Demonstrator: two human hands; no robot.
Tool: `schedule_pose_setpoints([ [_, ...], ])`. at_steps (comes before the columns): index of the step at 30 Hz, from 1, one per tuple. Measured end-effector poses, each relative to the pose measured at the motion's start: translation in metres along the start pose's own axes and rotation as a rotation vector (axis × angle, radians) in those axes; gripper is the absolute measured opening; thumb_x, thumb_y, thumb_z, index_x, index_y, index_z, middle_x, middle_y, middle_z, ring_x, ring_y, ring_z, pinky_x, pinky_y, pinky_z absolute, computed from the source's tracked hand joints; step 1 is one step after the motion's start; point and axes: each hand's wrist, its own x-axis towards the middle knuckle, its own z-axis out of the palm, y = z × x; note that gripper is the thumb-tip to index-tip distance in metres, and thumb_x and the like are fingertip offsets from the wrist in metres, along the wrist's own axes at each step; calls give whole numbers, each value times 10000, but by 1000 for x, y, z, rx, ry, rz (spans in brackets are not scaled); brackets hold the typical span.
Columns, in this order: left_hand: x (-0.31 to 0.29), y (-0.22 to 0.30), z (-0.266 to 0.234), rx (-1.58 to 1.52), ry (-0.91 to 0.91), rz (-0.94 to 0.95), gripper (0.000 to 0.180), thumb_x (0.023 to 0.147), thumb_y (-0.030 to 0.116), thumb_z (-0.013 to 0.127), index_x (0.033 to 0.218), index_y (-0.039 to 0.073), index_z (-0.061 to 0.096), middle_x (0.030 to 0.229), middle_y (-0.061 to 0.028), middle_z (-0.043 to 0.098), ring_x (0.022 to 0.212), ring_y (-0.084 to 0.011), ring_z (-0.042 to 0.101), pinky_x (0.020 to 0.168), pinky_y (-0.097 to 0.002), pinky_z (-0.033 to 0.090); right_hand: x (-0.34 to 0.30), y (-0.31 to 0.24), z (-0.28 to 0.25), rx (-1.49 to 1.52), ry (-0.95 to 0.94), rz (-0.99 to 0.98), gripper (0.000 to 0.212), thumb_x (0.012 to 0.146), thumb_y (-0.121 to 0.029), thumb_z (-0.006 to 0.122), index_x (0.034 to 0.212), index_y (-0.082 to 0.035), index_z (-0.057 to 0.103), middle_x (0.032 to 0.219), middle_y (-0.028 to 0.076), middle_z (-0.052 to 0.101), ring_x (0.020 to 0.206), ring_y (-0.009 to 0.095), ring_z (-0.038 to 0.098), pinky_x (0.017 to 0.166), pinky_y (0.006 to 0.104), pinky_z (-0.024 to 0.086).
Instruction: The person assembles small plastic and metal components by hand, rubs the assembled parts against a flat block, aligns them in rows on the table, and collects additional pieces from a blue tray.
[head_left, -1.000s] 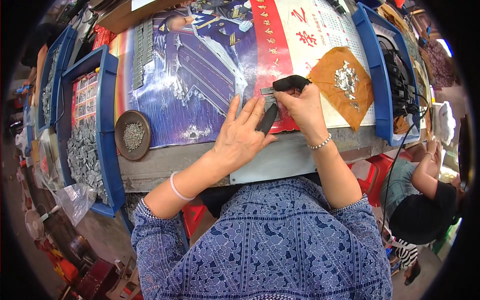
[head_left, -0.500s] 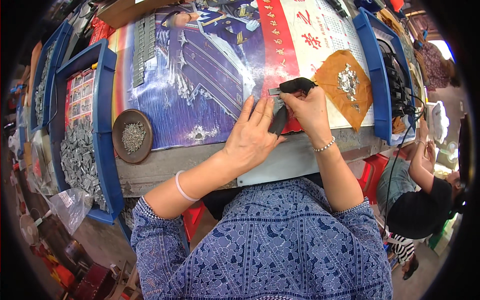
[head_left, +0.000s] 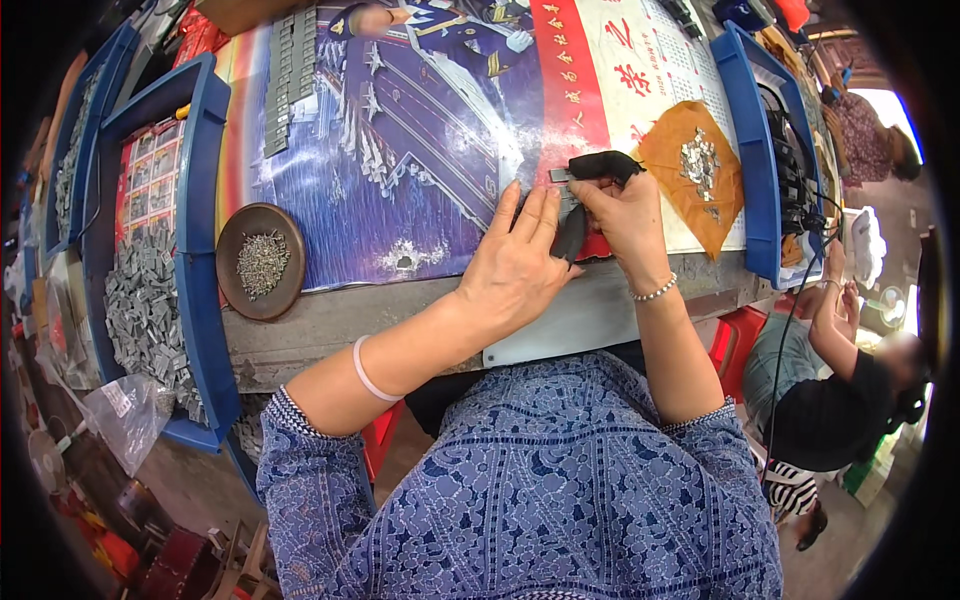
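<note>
My left hand [head_left: 515,255] lies low over the poster-covered table, fingers stretched out and fingertips resting by a small grey metal piece [head_left: 558,175]. Beside its thumb is a black, strap-like piece [head_left: 570,235], partly hidden by the hands. My right hand [head_left: 625,220] is closed in a pinch against the same small metal parts; what sits between its thumb and finger is too small to make out. Another black curved piece [head_left: 605,165] lies just beyond the right fingers.
A brown bowl of tiny metal parts [head_left: 262,262] stands left. Blue bins flank the table: the left one [head_left: 205,220] holds many grey pieces, the right one [head_left: 755,170] black items. Silvery bits lie on an orange-brown sheet [head_left: 690,180]. Rows of grey pieces [head_left: 290,80] line the back left. Another person sits at right.
The view has shifted slightly. Both hands stay together at the small metal parts, with barely any change in their grip.
</note>
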Motion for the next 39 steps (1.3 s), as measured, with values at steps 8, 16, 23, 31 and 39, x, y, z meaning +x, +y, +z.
schedule_pose_setpoints([
  [8, -1, 0, 3, 31, 9, -8, 335, 855, 363, 705, 749, 50, 758, 1391, -319, 522, 1346, -421, 464, 1156, -597, 257, -7, -10, 0, 141, 20, 75, 157, 901, -36, 722, 1054, -5, 709, 773, -8, 655, 607, 22, 544, 490, 171, 412],
  [16, 0, -1, 0, 3, -7, -13, 319, 847, 365, 709, 765, 62, 762, 1397, -315, 517, 1345, -414, 462, 1154, -609, 251, -7, -6, 3, 159, 39, 14, 151, 900, -12, 705, 1043, 32, 686, 788, -3, 660, 602, 10, 531, 498, 183, 405],
  [23, -1, 0, 0, 3, -1, -14, 320, 840, 364, 716, 757, 58, 760, 1409, -309, 508, 1350, -409, 454, 1150, -615, 254, -6, 7, 3, 87, 35, -80, 215, 884, 18, 713, 1098, 20, 691, 857, -8, 673, 625, 10, 527, 504, 179, 412],
  [31, 0, 0, -1, -7, 4, -15, 332, 832, 356, 727, 750, 35, 753, 1403, -305, 513, 1352, -408, 453, 1144, -617, 262, -9, 13, 9, -56, 132, -196, 242, 850, -3, 731, 1091, 8, 712, 829, 18, 688, 653, 47, 544, 599, 225, 475],
  [39, -1, 0, -1, -20, 13, -17, 327, 844, 353, 717, 771, 37, 756, 1397, -306, 518, 1348, -410, 457, 1136, -627, 268, -10, -4, 3, 162, 70, -22, 212, 889, -6, 719, 1098, 18, 694, 819, 2, 672, 641, 20, 550, 527, 177, 427],
])
